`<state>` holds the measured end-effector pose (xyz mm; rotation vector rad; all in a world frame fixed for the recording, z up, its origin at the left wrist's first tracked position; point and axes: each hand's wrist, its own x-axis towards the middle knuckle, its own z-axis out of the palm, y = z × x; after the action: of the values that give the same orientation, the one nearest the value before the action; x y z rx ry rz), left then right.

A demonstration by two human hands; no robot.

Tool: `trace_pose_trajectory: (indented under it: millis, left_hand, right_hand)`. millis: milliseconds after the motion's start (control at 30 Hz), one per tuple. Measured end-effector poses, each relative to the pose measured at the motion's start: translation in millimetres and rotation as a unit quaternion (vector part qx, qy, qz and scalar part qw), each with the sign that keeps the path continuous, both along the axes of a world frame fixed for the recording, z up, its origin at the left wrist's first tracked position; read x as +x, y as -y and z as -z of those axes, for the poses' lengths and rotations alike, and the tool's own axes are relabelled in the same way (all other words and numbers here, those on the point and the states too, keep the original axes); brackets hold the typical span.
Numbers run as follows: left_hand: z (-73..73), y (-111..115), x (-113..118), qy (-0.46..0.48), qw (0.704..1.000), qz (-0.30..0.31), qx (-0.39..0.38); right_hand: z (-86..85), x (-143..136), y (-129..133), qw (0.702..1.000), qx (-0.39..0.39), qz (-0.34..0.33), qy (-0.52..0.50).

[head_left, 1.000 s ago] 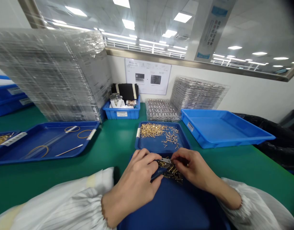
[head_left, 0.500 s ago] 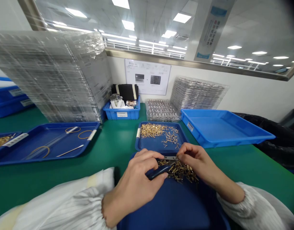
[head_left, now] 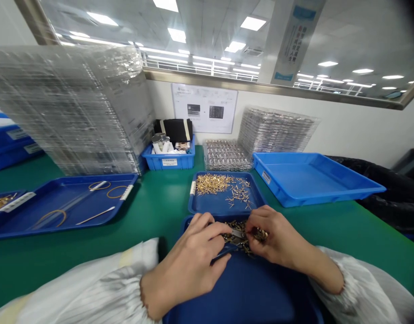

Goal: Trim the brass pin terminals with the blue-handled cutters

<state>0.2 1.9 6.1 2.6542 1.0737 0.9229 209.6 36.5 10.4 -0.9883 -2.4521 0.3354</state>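
Note:
My left hand [head_left: 196, 256] is closed around a pair of small pliers [head_left: 238, 233] with metal jaws and dark blue handles. The jaws point right, over a pile of small brass-coloured pins [head_left: 242, 248] in the near dark blue tray [head_left: 247, 288]. My right hand [head_left: 272, 231] is at the jaw end, low over the pile, thumb and fingers pinched together. Whatever lies between those fingertips is hidden. Just beyond my hands, a second dark blue tray [head_left: 207, 204] carries golden pins [head_left: 213, 183], heaped at left and scattered at right.
At right lies a lighter blue tray [head_left: 314, 180]. Clear plastic trays are stacked at back right [head_left: 274, 130] and high at left [head_left: 72, 108]. A left-hand tray [head_left: 102, 209] bears rubber bands and a cotton swab [head_left: 95, 216]. A blue bin [head_left: 169, 160] stands behind.
My right hand has lowered slightly toward the pin pile. The pliers have tipped, their jaws now lower and nearer the pins. The whole view has shifted slightly.

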Motion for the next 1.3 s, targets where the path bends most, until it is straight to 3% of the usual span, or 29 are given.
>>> trace_pose_trajectory:
  millis: [300,467,633,800,1100,1300]
  left_hand:
    - [1.7,-2.5,1.4,0.023,0.999,-0.038,0.009]
    - [3.0,-7.6,0.6,0.038,0.993,-0.108,0.019]
    - [2.5,-9.5,-0.2,0.048,0.985,-0.16,0.042]
    - [2.1,-10.0,0.6,0.04,0.985,-0.164,0.035]
    - [2.5,-9.3,-0.1,0.02,0.987,-0.159,0.001]
    - [4.0,-8.7,0.1,0.004,0.993,-0.111,-0.044]
  right_hand:
    - [-2.5,0.9,-2.0,0.998,-0.037,0.011,-0.039]
    - [1.9,6.2,-8.7,0.982,0.011,0.127,-0.137]
    - [1.4,8.9,-5.3,0.994,-0.104,0.019,0.014]
    - [10.1,5.9,-7.6,0.995,-0.083,0.022,0.057]
    - [10.3,2.4,-9.5,0.997,-0.057,0.047,-0.038]
    - [6.1,0.7,-6.0,0.992,-0.091,0.045,-0.078]
